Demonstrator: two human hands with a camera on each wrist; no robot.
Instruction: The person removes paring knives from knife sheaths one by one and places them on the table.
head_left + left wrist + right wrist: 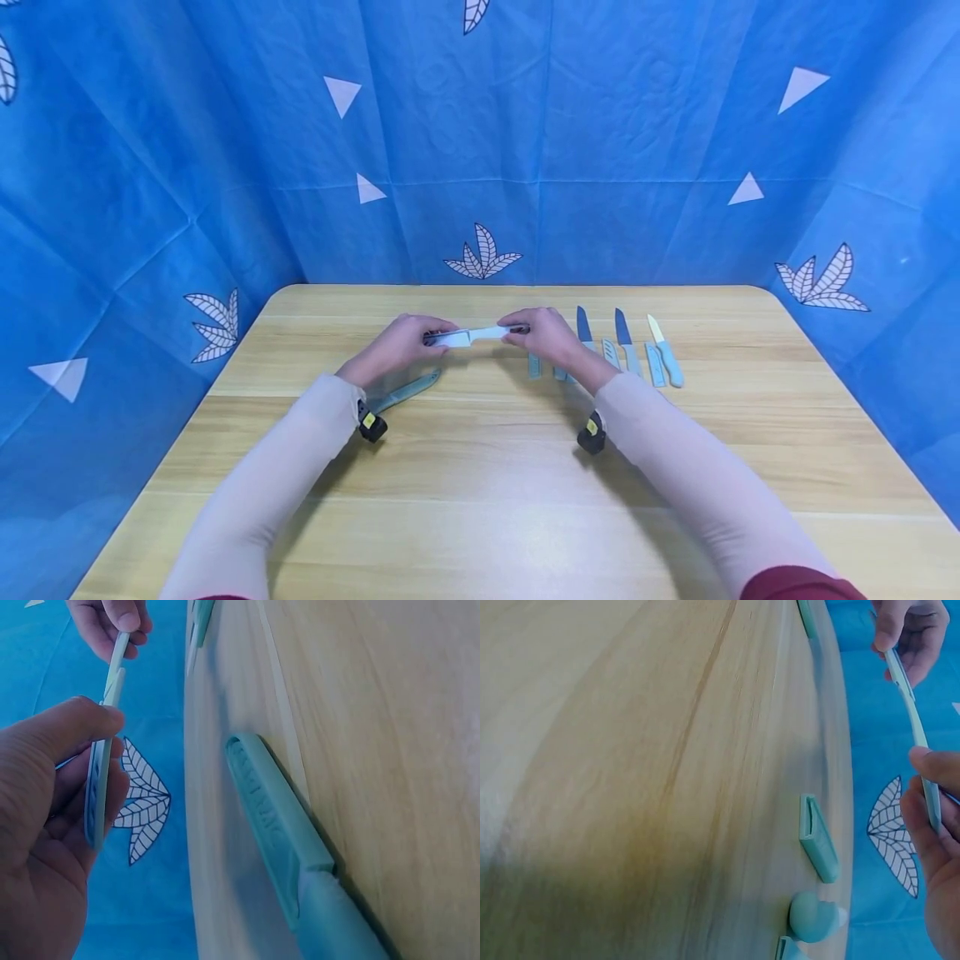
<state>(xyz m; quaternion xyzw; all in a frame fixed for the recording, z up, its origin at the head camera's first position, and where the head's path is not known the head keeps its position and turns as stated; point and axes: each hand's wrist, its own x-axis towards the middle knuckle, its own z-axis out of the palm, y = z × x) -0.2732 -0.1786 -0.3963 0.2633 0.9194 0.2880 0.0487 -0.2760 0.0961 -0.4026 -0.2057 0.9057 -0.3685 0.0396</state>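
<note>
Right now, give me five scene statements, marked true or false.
1. The left hand grips a sheath and the right hand a knife handle. True.
2. That handle rests on the table. False: it is held above it.
3. Three bare-bladed knives lie on the right. True.
4. All three blades are dark. False: the rightmost blade is pale.
5. The left-side knife is uncovered. False: a cover encloses its blade.

Left grip (401, 343) covers part of the held sheath (454, 339), right grip (543, 333) part of its handle (487, 332)! Toward the surface's (525, 467) far-right corner, the right wrist (596, 372) partly hides a knife (583, 323). Toward far-left, another knife's (408, 392) end vanishes behind a camera (371, 422); its lettering (264, 808) blurs. The near edge runs out of frame.
</note>
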